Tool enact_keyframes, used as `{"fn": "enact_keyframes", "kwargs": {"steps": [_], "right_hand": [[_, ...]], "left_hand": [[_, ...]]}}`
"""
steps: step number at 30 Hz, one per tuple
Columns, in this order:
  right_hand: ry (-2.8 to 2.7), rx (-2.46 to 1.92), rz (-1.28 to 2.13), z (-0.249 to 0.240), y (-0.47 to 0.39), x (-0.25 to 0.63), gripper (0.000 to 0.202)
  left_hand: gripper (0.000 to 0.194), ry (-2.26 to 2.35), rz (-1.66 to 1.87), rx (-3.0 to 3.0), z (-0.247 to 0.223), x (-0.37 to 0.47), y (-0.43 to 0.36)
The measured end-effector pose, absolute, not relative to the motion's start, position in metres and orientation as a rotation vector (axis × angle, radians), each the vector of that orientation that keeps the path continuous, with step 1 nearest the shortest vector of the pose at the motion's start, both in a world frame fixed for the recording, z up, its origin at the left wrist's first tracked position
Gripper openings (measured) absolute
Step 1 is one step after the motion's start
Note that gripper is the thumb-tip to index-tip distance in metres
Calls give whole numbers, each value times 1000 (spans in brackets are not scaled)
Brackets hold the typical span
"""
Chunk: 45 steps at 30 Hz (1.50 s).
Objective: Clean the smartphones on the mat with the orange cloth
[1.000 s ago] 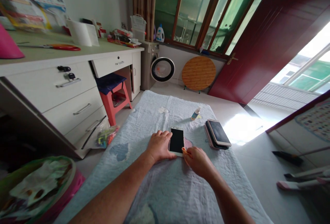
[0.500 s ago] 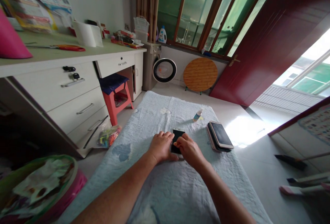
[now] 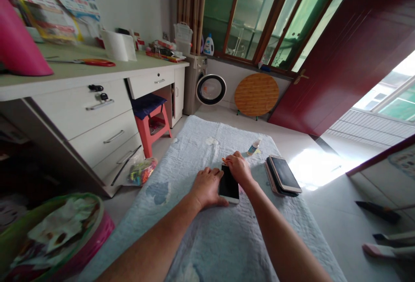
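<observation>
A white-framed smartphone with a dark screen lies face up on the pale blue quilted cover. My left hand grips its left side, the thumb at the bottom edge and the fingers along the upper left. At the phone's top end, my right hand is closed on a small orange cloth, most of it hidden under the fingers. A small spray bottle stands beyond the right hand. To the right, several phones are piled up, a white-framed phone on top.
On the left stands a white desk with drawers, and a red stool beneath it. A full waste bin is at lower left. Farther back are a washing machine with its round door open, a round wooden board and a red door.
My right hand has slid the orange cloth from the middle of the screen up to the phone's top end. My left hand keeps its hold. The view has shifted slightly.
</observation>
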State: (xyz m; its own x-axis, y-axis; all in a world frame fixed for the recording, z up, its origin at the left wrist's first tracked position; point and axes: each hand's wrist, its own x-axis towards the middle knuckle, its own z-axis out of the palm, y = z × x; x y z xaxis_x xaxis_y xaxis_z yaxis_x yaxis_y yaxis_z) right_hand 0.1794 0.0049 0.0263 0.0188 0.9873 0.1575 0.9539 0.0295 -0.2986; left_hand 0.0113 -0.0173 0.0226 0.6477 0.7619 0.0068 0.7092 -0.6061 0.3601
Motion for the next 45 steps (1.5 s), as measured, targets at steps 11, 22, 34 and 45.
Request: {"fn": "enact_keyframes", "kwargs": {"steps": [11, 22, 34, 45], "right_hand": [[-2201, -1789, 219, 18, 6, 176, 26], [-2298, -1697, 316, 22, -17, 167, 22], [-2152, -1783, 257, 17, 18, 183, 30], [-2270, -1771, 213, 12, 19, 183, 28]], "left_hand": [[121, 1256, 346, 2395, 15, 12, -20], [123, 1283, 351, 2338, 11, 12, -19], [69, 1135, 285, 2567, 28, 11, -27], [55, 1026, 351, 2600, 33, 15, -28]]}}
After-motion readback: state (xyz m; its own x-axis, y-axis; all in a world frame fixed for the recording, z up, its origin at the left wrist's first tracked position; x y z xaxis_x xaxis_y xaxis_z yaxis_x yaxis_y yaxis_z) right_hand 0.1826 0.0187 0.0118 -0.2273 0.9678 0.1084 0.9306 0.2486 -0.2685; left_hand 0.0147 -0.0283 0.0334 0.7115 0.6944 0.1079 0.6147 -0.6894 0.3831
